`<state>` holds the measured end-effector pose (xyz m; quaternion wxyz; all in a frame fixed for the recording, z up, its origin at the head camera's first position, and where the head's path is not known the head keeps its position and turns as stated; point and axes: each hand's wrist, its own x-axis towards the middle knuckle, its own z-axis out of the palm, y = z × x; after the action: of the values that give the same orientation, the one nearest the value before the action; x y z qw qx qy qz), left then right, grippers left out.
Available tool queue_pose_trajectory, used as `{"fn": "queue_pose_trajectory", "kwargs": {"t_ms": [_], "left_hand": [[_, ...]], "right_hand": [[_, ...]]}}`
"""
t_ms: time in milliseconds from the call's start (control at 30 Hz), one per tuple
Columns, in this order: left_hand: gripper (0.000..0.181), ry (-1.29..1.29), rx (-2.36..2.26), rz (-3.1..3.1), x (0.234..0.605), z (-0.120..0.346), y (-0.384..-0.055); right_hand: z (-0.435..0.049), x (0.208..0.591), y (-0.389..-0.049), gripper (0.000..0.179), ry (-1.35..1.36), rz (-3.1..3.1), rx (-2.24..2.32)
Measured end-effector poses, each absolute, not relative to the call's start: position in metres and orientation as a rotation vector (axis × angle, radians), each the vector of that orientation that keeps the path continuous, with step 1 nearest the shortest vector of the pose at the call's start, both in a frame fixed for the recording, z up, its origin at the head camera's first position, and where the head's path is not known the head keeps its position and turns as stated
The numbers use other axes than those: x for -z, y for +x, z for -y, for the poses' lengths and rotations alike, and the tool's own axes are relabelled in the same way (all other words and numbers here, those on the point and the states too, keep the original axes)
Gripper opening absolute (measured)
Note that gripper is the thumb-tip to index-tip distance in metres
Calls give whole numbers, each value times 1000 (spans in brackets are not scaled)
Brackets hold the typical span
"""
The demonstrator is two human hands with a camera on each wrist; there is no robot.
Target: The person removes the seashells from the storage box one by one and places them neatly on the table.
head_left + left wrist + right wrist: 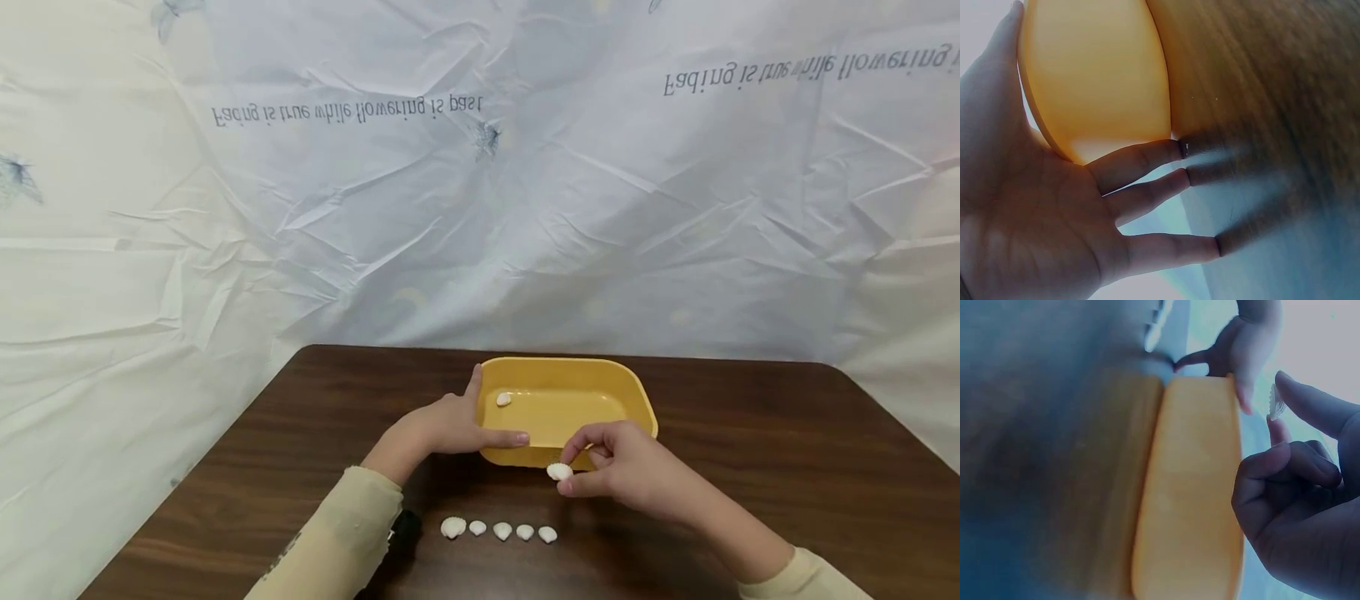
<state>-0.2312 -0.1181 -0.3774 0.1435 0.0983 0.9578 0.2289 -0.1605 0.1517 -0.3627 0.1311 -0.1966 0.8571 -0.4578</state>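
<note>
Between the thumb and index finger of my right hand [630, 467] is a white, ribbed seashell [559, 472], held just in front of the yellow tub [525, 457]. The right wrist view shows the same shell [1277, 403] edge-on at the fingertips, with the other fingers curled in. My left hand [457, 423] rests against the tub's left end, its thumb lying over the front rim. In the left wrist view, straight, spread fingers [1160, 249] reach down beside the tub wall [1104, 75] toward the tabletop. One small shell [503, 399] lies inside the tub at the left.
Several white shells [502, 531] lie in a row on the dark wooden table [750, 433], nearer to me than the tub. A dark object [405, 533] shows beside the left sleeve. Behind the table hangs a wrinkled white sheet [570, 208] with printed lettering.
</note>
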Motion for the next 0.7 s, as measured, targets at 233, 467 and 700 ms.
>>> {"fn": "queue_pose_trajectory", "kwargs": {"t_ms": [233, 467, 700], "left_hand": [[146, 281, -666, -2758, 379, 117, -233], [146, 305, -659, -2765, 378, 116, -234], [145, 302, -650, -2762, 377, 117, -235]], "right_hand": [[-160, 384, -154, 19, -665, -2374, 1157], [-162, 392, -149, 23, -641, -2423, 1031], [-162, 393, -149, 24, -635, -2429, 981]]}}
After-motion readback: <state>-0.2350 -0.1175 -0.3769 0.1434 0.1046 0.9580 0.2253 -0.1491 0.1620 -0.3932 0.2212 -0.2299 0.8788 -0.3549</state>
